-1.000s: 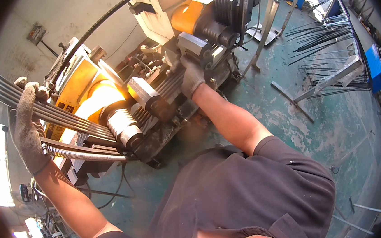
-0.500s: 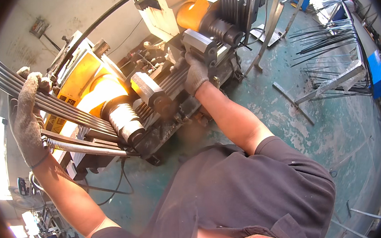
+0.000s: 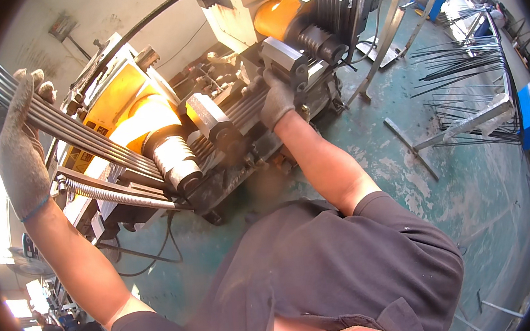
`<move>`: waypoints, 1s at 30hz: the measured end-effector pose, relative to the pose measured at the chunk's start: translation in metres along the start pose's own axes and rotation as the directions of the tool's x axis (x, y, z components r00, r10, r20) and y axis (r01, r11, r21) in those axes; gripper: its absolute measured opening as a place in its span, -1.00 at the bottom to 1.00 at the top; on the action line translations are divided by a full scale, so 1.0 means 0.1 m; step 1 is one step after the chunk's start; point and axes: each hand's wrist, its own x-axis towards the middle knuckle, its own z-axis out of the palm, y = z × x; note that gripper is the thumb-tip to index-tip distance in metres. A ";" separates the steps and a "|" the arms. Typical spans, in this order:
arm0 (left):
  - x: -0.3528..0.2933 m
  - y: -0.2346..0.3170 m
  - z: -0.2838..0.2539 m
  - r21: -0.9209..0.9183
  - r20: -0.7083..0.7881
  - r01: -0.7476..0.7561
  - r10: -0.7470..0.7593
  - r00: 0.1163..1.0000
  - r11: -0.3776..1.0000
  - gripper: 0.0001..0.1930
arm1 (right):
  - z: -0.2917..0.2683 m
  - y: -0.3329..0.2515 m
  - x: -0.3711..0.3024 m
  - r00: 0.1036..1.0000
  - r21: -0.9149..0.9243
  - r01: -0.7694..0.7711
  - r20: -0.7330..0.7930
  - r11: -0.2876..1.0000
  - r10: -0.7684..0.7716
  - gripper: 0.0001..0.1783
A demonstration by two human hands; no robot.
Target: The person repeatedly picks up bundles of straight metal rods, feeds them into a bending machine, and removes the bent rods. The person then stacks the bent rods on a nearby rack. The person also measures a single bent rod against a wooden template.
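Observation:
A bundle of thin metal rods (image 3: 85,132) curves from the upper left down to a ridged cylindrical roller (image 3: 176,160) on the machine. My left hand (image 3: 22,158), in a grey work glove, is closed around the bundle near its outer part, fingers on its far side. Between two grey-faced blocks, straight rods (image 3: 239,109) run along the machine bed. My right hand (image 3: 277,104), gloved too, is closed on them beside the right block (image 3: 282,58); its fingertips are partly hidden. The left block (image 3: 207,114) stands between the roller and that hand.
Beneath the bundle lies a ribbed metal hose (image 3: 113,194). A second ridged roller (image 3: 320,42) with upright rods stands at the back right. Further right, a metal rack (image 3: 475,119) bears many thin dark rods. A loose metal bar (image 3: 410,149) lies on the green floor.
My left hand has shifted outward to the left along the bundle, its fingers straighter than before. My right hand stays at the rods by the right block. The whole view has shifted slightly.

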 end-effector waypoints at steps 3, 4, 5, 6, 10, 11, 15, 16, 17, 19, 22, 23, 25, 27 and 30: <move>0.05 0.08 -0.07 -0.002 -0.021 -0.013 0.013 1.000 1.000 -0.47 | -0.04 0.05 0.04 0.998 0.024 -0.060 0.018 0.998 0.060 -0.84; 0.05 0.12 -0.10 0.013 -0.029 -0.014 0.014 0.999 1.000 -0.48 | -0.06 0.09 0.06 0.996 0.002 -0.080 0.040 0.997 0.080 -0.84; 0.08 0.10 -0.10 0.017 -0.028 -0.012 0.013 1.000 1.000 -0.49 | -0.07 0.09 0.08 0.995 -0.023 -0.089 0.052 0.996 0.090 -0.83; 0.13 0.07 -0.12 0.003 -0.025 -0.007 0.007 1.000 1.000 -0.51 | -0.08 0.10 0.10 0.995 -0.024 -0.083 0.052 0.996 0.085 -0.83; 0.15 0.00 -0.13 -0.023 -0.031 -0.001 0.000 1.000 1.000 -0.54 | -0.12 0.11 0.12 0.996 -0.032 -0.077 0.044 0.997 0.078 -0.83; 0.18 -0.04 -0.17 -0.043 -0.033 0.005 -0.007 0.999 0.999 -0.54 | -0.12 0.10 0.12 0.996 -0.036 -0.082 0.042 0.996 0.083 -0.84; 0.13 -0.03 -0.15 -0.067 -0.077 0.069 -0.074 0.994 0.995 -0.54 | -0.16 0.07 0.11 0.994 -0.072 -0.103 0.034 0.992 0.106 -0.88; 0.11 -0.03 -0.13 -0.085 -0.094 0.090 -0.098 0.991 0.992 -0.58 | -0.19 0.08 0.13 0.994 -0.077 -0.100 0.047 0.992 0.103 -0.89; 0.06 -0.01 -0.09 -0.039 -0.100 0.092 -0.095 0.990 0.995 -0.60 | -0.23 0.09 0.14 0.993 -0.083 -0.099 0.059 0.992 0.104 -0.90; -0.05 0.02 -0.02 0.052 -0.112 0.096 -0.089 0.990 0.994 -0.63 | -0.31 0.09 0.17 0.985 -0.126 -0.160 0.048 0.979 0.167 -0.90; -0.10 -0.06 -0.16 0.029 0.007 0.165 -0.165 0.986 0.986 -0.63 | -0.41 0.09 0.11 0.973 -0.104 -0.220 0.045 0.970 0.225 -0.90; -0.10 -0.09 -0.22 0.033 0.042 0.185 -0.187 0.982 0.982 -0.62 | -0.44 0.08 0.10 0.970 -0.083 -0.234 0.048 0.969 0.239 -0.90; -0.10 -0.09 -0.23 0.128 0.068 0.158 -0.168 0.983 0.979 -0.61 | -0.56 0.10 0.19 0.955 -0.056 -0.283 0.081 0.958 0.287 -0.89; -0.13 -0.04 -0.20 0.224 0.063 0.136 -0.153 0.986 0.965 -0.61 | -0.63 0.11 0.23 0.942 -0.046 -0.319 0.096 0.947 0.322 -0.88; -0.15 -0.02 -0.27 0.247 0.104 0.136 -0.165 0.981 0.960 -0.63 | -0.60 0.09 0.16 0.946 -0.134 -0.297 0.095 0.945 0.311 -0.86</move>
